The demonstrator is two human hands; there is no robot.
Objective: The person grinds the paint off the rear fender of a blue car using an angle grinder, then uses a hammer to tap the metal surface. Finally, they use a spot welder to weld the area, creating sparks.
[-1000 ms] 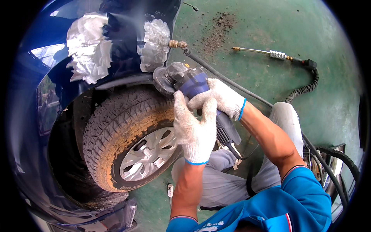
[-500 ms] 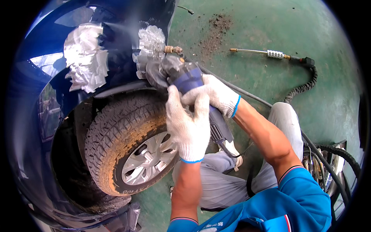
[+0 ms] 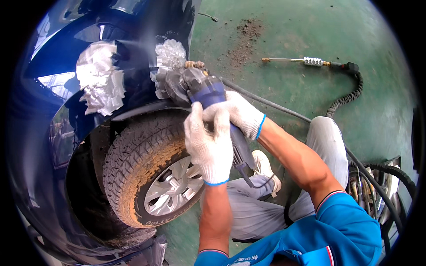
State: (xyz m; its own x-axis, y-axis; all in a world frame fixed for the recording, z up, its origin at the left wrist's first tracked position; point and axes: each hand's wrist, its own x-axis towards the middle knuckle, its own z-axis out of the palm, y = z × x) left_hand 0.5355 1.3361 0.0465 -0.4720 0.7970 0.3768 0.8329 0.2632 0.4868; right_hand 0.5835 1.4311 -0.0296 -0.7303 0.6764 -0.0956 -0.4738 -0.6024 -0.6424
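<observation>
A blue and dark grey angle grinder (image 3: 207,91) slants across the middle of the view. Its disc (image 3: 176,87) is at the lower part of a sanded, bare-metal patch (image 3: 171,54) on a dark blue car fender (image 3: 137,66); exact contact cannot be made out. My right hand (image 3: 239,113), in a white knit glove, is wrapped round the grinder's body just behind its head. Lower down, my left hand (image 3: 208,148), gloved the same way, grips the body from the near side. Part of the body is hidden behind the gloves.
A muddy tyre (image 3: 128,177) with a silver wheel (image 3: 175,186) is below the grinder. Another bare patch (image 3: 101,80) is farther left. On the green floor lie a spray lance (image 3: 313,61), a long hose (image 3: 270,103) and scattered dirt (image 3: 244,42). Tools (image 3: 377,190) are at right.
The grinder and both hands have shifted slightly left in the view. The fender and tyre appear a little lower and farther right, as the view has moved. Both hands keep their hold.
</observation>
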